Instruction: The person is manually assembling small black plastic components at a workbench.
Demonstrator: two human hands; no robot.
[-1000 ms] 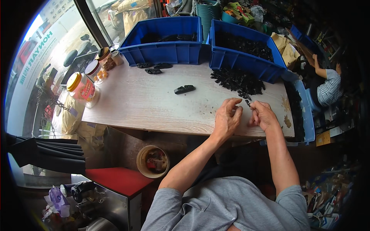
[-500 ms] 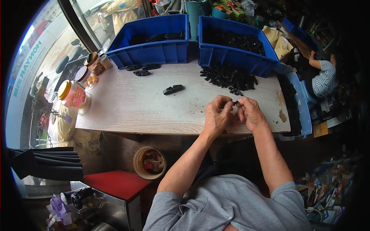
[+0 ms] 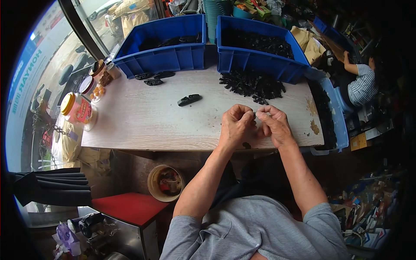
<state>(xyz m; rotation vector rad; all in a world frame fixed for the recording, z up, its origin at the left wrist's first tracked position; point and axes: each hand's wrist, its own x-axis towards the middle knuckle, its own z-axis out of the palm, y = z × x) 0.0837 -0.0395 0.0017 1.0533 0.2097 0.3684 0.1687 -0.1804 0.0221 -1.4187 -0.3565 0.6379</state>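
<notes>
Over the near edge of the table (image 3: 151,125), my left hand (image 3: 236,125) pinches a small black part (image 3: 255,114), mostly hidden by the fingertips. My right hand (image 3: 275,126) meets it there, its thumb and forefinger closed at the part's other side. Just beyond my hands lies a heap of small black parts (image 3: 253,85), with a few loose ones at its near end. Left of the hands a longer black moulded piece (image 3: 190,100) rests by itself. Several similar flat black pieces (image 3: 153,81) lie farther back.
Two blue bins (image 3: 160,60) (image 3: 260,66) with black parts stand along the back. Lidded jars (image 3: 79,110) line the left edge. A pale blue tub (image 3: 341,119) adjoins the right side. A bucket (image 3: 166,183) is on the floor; a person in a striped shirt (image 3: 363,86) is at far right.
The whole view has shifted slightly, moving the table and bins a little left. The small black part between my fingertips shows less than before. Both hands stay close together.
</notes>
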